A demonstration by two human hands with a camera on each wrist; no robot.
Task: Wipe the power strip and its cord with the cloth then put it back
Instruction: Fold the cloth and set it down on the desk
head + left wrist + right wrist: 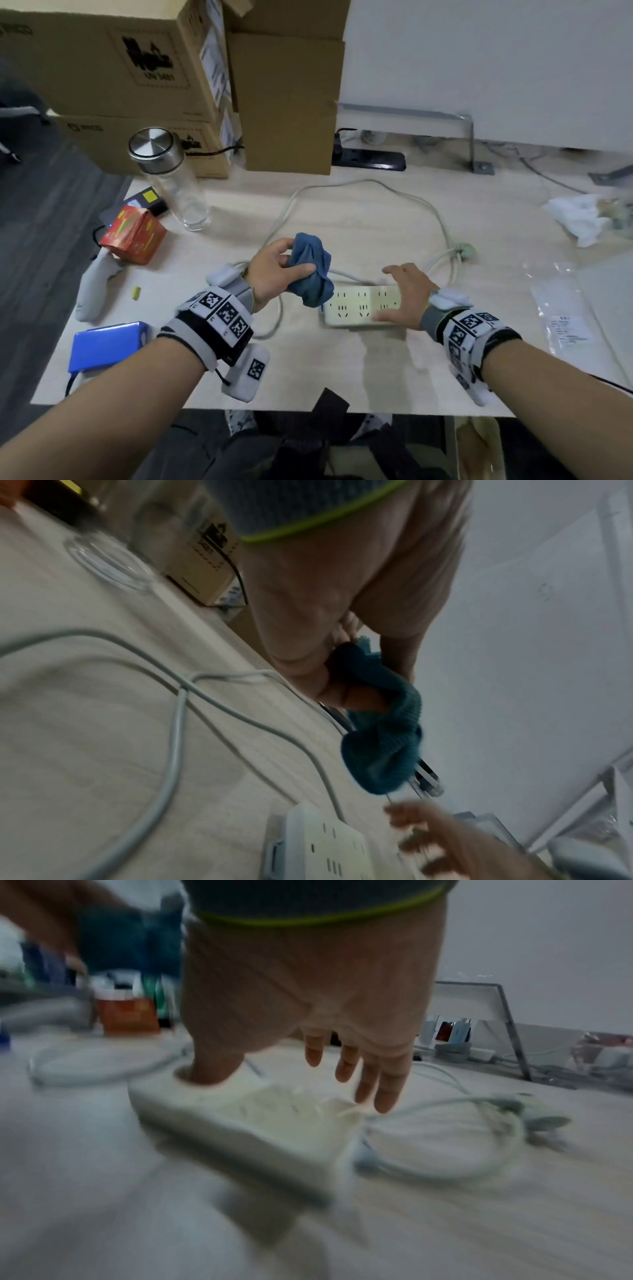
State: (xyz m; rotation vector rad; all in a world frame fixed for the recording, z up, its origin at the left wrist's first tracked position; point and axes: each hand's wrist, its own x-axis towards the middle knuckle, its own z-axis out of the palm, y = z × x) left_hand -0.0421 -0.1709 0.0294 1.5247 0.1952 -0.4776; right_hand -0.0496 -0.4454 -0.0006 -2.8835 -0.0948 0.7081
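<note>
Power strip (361, 306) lies flat on the pale counter (308, 370), sockets up, close to the near edge and a little right of centre. My right hand (407, 294) rests over its right end, thumb against the near side and fingers (346, 1064) straight and spread past the far side, not curled round it. My left hand (274, 270) hovers just left of the strip, its grip closed round a bunched blue cloth (311, 270); the lower folds of the cloth hang at the strip's left end, though I cannot tell whether they touch it. From the strip, its cord (424, 202) runs in a wide loop toward the back of the counter and returns to a pale green plug (464, 251) lying beyond my right hand. Further left stand a clear bottle (174, 185) with a steel lid and a red carton (135, 234). Cardboard boxes (137, 85) are stacked at the back.
</note>
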